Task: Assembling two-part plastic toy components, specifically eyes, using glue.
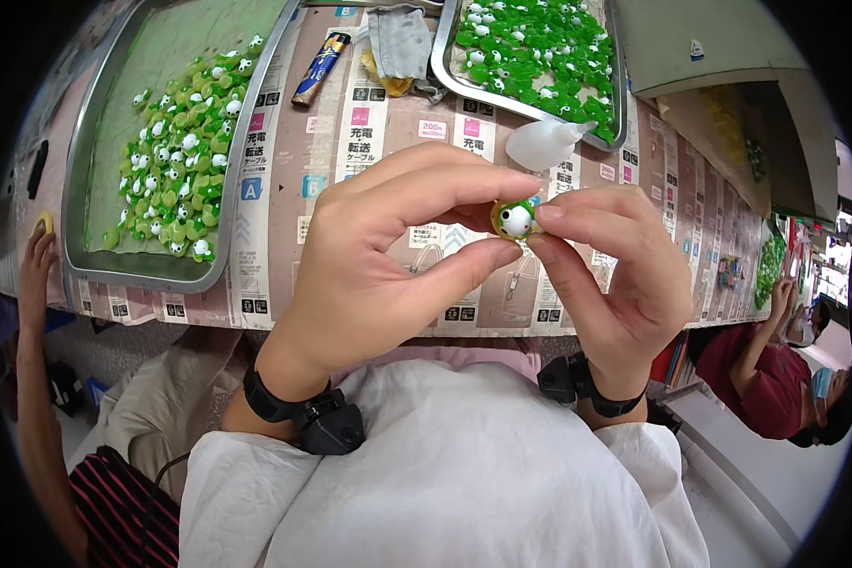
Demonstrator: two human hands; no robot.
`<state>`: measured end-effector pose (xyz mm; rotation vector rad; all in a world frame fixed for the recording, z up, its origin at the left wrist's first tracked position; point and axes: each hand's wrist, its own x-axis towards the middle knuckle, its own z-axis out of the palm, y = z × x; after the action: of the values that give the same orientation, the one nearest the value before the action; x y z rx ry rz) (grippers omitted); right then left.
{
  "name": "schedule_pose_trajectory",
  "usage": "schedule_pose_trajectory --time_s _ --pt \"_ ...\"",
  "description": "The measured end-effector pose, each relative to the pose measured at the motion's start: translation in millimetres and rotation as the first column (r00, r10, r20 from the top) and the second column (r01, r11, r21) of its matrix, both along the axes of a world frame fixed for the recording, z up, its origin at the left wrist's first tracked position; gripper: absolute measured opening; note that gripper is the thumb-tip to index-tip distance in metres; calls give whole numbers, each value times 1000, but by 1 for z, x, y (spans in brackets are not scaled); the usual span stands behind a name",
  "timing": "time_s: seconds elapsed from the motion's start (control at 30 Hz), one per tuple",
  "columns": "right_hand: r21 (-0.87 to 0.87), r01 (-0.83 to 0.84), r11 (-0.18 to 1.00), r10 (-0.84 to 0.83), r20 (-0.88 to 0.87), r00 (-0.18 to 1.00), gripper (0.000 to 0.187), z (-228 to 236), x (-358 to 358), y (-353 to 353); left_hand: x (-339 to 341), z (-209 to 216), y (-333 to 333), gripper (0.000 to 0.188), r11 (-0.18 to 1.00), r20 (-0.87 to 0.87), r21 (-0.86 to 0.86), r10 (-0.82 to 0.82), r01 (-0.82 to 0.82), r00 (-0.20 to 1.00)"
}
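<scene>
Between the fingertips of both hands is a small green, white and yellowish toy figure (515, 221) with dark dots on its white part. My left hand (388, 246) pinches it from the left with thumb and forefinger. From the right, the thumb and forefinger of my right hand (615, 256) close on it too. Both hands are held up over the near edge of the table. Just beyond them lies a white translucent squeeze bottle (544, 144) with a narrow tip.
A metal tray (85, 189) of similar yellow-green figures sits at the left; another tray (617, 114) at the back holds green and white pieces. A blue tube (321, 69) and a grey cloth (399, 43) lie between. Printed sheets cover the table. Other people sit at both sides.
</scene>
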<state>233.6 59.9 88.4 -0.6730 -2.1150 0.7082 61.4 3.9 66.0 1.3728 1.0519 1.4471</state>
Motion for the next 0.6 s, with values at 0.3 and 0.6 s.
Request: schedule_pose_trajectory --time_s 0.3,0.6 --pt "55 5 998 -7 33 999 24 -3 -2 1 -1 -1 0 38 1000 -42 11 21 -21 999" --pt "18 -3 1000 3 37 999 23 -9 -2 -3 1 0 0 39 999 -127 11 37 -36 991"
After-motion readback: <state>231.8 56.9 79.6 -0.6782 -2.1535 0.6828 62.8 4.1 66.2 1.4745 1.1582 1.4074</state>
